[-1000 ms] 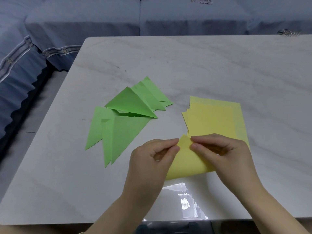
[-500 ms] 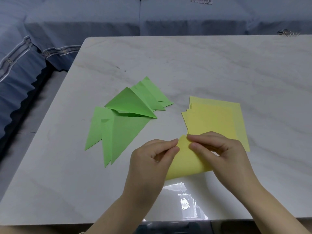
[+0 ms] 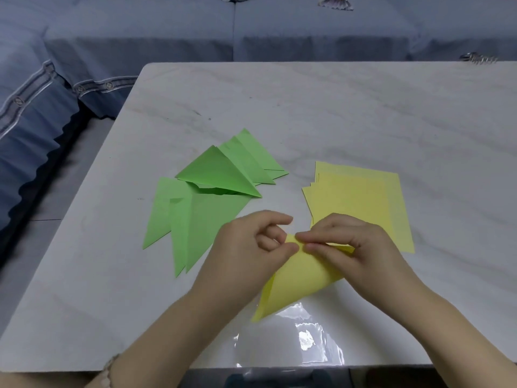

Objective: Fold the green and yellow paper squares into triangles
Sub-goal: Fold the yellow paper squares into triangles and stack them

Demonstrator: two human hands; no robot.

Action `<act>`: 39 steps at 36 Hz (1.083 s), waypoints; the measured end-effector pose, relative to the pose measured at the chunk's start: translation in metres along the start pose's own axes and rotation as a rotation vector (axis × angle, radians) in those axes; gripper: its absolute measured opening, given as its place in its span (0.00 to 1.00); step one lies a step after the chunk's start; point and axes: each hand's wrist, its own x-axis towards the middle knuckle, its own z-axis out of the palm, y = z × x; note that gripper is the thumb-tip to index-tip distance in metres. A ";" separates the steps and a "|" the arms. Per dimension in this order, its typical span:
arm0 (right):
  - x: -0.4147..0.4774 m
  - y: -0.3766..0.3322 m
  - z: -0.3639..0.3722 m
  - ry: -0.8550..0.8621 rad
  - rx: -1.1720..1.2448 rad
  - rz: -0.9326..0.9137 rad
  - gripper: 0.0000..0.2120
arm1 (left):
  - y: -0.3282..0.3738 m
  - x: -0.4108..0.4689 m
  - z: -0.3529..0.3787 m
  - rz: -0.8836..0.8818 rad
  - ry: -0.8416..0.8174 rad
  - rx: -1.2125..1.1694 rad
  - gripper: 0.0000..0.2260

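A yellow paper sheet [image 3: 296,287] is bent over on itself near the table's front edge, its fold still rounded. My left hand [image 3: 246,253] and my right hand [image 3: 349,247] pinch its two meeting corners together at the top. Behind my right hand lies a stack of flat yellow squares [image 3: 361,200]. Left of the hands, several folded green triangles [image 3: 212,197] lie in an overlapping pile.
The white marble table [image 3: 363,113] carries the papers; its left edge runs diagonally past the green pile. A glossy reflection [image 3: 305,337] shows near the front edge. A blue sofa [image 3: 140,37] stands behind and to the left.
Both hands have drawn the paper's corners closer together and slightly toward me; the sheet has curled into a tighter, narrower bend.
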 end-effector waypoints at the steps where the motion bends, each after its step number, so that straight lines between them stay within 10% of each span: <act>1: 0.002 0.001 -0.001 -0.028 -0.023 -0.025 0.12 | 0.002 0.003 -0.003 0.008 -0.041 0.063 0.14; 11: 0.033 -0.001 -0.008 -0.246 -0.361 -0.353 0.10 | 0.005 0.017 -0.015 -0.185 -0.177 0.115 0.05; 18: 0.038 0.019 0.003 0.194 -0.303 -0.228 0.14 | -0.020 0.026 -0.014 -0.400 0.062 -0.269 0.04; 22: 0.024 0.038 0.015 0.060 -0.344 -0.215 0.15 | -0.042 0.031 -0.011 -0.571 0.156 -0.402 0.04; 39: 0.004 0.080 0.039 -0.257 -0.785 -0.362 0.16 | -0.059 0.050 -0.006 -0.515 0.116 0.176 0.02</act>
